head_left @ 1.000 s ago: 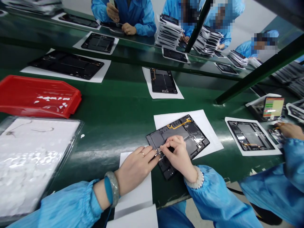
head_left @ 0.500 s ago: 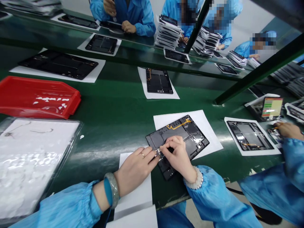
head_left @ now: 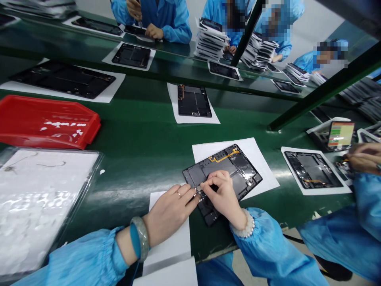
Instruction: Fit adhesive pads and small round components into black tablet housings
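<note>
An opened black tablet housing (head_left: 220, 169) with an orange flex cable (head_left: 224, 157) lies at a slant, partly on a white sheet (head_left: 262, 174). My left hand (head_left: 169, 214), wearing a ring and a bangle, has its fingertips closed on the housing's near left edge beside a small metallic part (head_left: 200, 192). My right hand (head_left: 222, 196) rests over the lower part of the housing, thumb and forefinger pinched together at that same part. Whatever sits between those fingertips is too small or hidden to make out.
At left are a red bin (head_left: 47, 121) and a clear-covered white sheet (head_left: 44, 206). Other tablet housings lie on paper, one beyond (head_left: 195, 101) and one at right (head_left: 314, 171). A co-worker's hands (head_left: 366, 157) work at far right. A green post (head_left: 321, 91) slants across.
My hands and the housing have stayed put. Beyond them, the nearer row of housings has shifted left and the farther row slightly right. The right-hand co-worker's hands have come together.
</note>
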`<state>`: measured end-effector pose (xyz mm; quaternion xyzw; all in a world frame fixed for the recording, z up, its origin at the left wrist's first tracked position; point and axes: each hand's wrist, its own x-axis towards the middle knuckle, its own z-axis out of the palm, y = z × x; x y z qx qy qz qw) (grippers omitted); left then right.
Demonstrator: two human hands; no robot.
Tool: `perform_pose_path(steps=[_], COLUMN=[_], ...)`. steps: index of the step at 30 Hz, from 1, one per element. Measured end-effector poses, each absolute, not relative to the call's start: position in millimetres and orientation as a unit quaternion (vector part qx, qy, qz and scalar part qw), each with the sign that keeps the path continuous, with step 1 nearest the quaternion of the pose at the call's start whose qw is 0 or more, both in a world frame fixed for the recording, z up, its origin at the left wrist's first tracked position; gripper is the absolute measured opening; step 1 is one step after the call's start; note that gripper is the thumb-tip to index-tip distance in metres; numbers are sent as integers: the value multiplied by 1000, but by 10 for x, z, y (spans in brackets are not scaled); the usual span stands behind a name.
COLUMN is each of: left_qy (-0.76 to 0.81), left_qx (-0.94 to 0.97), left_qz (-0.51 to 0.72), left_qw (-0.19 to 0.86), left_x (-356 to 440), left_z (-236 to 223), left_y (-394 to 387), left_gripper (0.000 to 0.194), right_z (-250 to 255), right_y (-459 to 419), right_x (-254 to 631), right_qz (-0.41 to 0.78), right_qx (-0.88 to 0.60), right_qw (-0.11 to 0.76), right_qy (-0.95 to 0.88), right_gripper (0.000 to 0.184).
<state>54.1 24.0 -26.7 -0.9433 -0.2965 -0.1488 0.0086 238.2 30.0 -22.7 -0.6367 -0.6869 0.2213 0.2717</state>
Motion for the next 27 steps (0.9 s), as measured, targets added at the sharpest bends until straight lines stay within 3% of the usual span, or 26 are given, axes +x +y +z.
perform_pose_path(steps=[27], left_qy=[-277], left_qx=[-945], left_qz=[-166], left_qw=[43], left_x=[562], left_z=[-293], left_y=[227], left_gripper=[23], right_z=[-224], right_y=[298], right_x=[2397], right_qz=[212], right_qx=[-637], right_qw=[246], right_qy=[-699], right_gripper=[17])
